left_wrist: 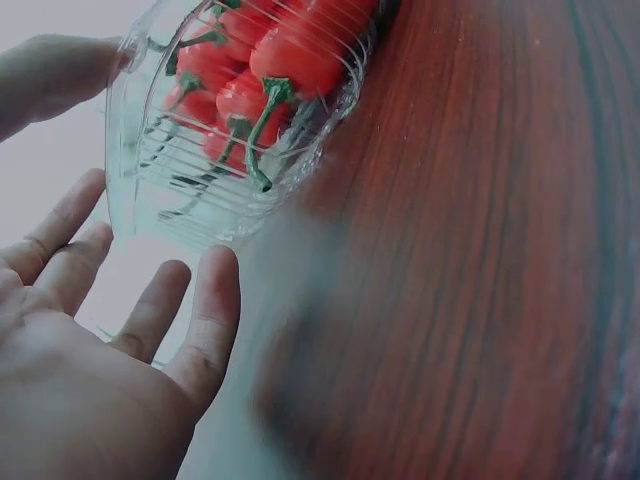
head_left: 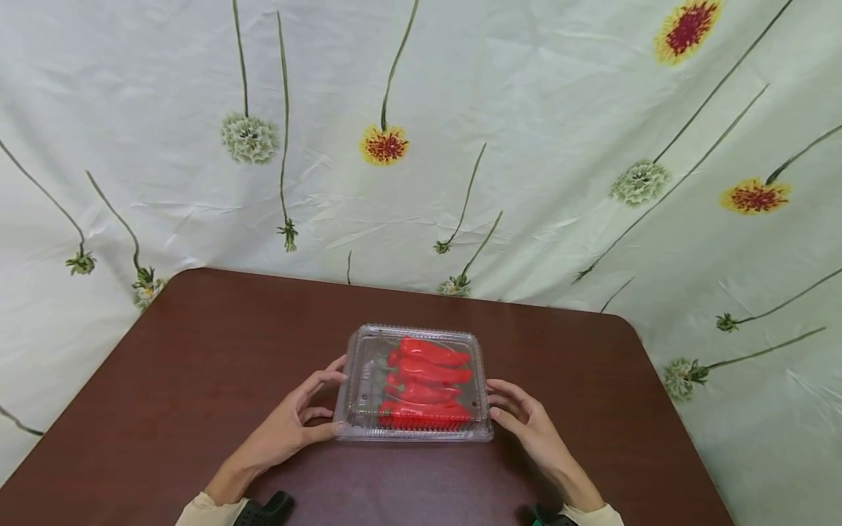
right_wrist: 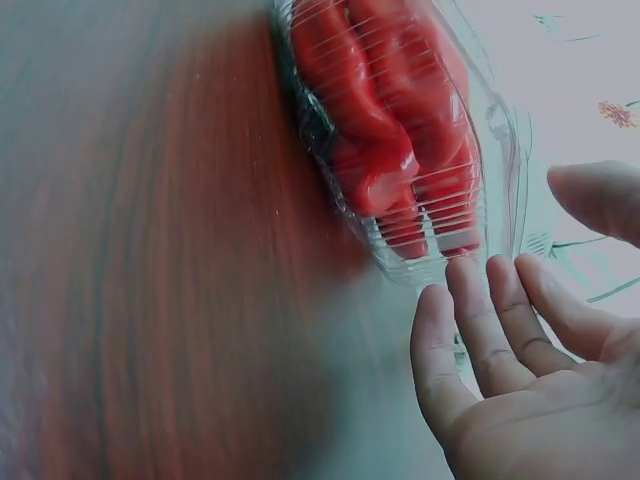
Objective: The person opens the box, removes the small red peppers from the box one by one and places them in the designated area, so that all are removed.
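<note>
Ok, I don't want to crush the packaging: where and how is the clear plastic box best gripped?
Probably take the clear plastic box lightly by its left and right edges, one hand coming from each side: it is broad and low, its ribbed walls look thin, and the left hand and right hand flank those edges.

The surface (head_left: 263,318) is dark reddish-brown, grained, with rounded far corners. Beyond its far edge hangs a wrinkled white cloth (head_left: 513,73) printed with long-stemmed flowers (head_left: 755,196): a yellow-and-red bloom (head_left: 384,145) above the edge's middle, a pale fluffy bloom (head_left: 250,137) toward the far left corner. The cloth continues past the right edge.
</note>
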### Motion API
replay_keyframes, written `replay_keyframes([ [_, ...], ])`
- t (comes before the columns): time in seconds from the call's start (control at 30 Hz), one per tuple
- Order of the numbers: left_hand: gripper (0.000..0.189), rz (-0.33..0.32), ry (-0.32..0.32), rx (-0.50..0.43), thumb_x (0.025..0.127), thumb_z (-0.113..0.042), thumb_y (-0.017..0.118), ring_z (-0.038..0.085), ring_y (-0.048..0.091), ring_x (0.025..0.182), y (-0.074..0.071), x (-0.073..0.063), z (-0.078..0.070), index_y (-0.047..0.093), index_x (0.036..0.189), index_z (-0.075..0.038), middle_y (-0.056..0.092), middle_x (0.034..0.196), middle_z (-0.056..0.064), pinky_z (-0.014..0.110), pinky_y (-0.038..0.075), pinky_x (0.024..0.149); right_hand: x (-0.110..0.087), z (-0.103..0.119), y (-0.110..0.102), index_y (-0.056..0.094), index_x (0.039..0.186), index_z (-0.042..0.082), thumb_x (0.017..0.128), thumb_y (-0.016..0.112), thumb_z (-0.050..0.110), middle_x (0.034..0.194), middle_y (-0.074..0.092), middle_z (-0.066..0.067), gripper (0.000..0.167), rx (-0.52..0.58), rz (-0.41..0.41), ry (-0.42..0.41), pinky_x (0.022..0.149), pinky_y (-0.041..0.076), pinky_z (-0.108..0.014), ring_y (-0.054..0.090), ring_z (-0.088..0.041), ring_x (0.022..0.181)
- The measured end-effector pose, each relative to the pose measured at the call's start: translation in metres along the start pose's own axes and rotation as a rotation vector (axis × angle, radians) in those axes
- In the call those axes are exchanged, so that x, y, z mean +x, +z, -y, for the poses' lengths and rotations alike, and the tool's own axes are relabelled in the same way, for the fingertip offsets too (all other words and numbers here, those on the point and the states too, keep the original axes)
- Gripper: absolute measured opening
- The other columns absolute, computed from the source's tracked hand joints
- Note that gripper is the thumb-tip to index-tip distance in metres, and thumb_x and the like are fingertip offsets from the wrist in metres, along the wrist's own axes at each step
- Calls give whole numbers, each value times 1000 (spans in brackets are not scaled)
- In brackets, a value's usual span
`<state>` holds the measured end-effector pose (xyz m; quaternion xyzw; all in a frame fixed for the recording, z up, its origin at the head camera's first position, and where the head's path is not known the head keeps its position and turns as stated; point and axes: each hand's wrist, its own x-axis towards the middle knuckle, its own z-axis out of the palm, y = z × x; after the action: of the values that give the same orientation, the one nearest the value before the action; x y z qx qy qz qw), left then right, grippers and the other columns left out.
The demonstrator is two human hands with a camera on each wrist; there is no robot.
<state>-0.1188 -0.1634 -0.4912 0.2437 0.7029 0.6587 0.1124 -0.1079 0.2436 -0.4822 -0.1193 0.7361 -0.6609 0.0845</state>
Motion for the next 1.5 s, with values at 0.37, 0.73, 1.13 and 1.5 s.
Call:
replay_keyframes([
  [0.37, 61, 71, 3, -165, 94, 1, 65, 2, 38, 138, 1, 1, 3, 34, 147, -2, 5, 170, 7, 27, 48, 97, 2, -3, 2, 33, 144, -14, 99, 54, -1, 123, 61, -1, 51, 276, 63, 77, 95, 50, -22, 63, -7, 110],
  [0.73, 67, 42, -24, -81, 95, -2, 66, -1, 41, 136, 2, 3, 5, 35, 154, -10, 11, 169, 4, 19, 42, 102, 3, -1, 5, 44, 139, -4, 95, 59, -5, 120, 56, -1, 46, 260, 76, 23, 89, 49, -19, 59, -5, 105],
  [1.13, 69, 36, -24, -38, 94, -3, 67, -3, 42, 135, 4, 5, 5, 36, 155, -12, 16, 167, 8, 17, 41, 103, 4, -8, 7, 38, 138, -13, 87, 72, -6, 143, 35, 1, 62, 273, 133, -92, 94, 50, -23, 54, -7, 117],
  [1.5, 72, 46, -26, -40, 94, -2, 67, -4, 41, 136, 4, 7, 3, 32, 156, -13, 20, 165, 10, 15, 39, 104, 4, -7, 8, 49, 135, -8, 83, 78, -2, 142, 41, -11, 60, -12, 48, -178, 92, 50, -24, 52, -8, 115],
])
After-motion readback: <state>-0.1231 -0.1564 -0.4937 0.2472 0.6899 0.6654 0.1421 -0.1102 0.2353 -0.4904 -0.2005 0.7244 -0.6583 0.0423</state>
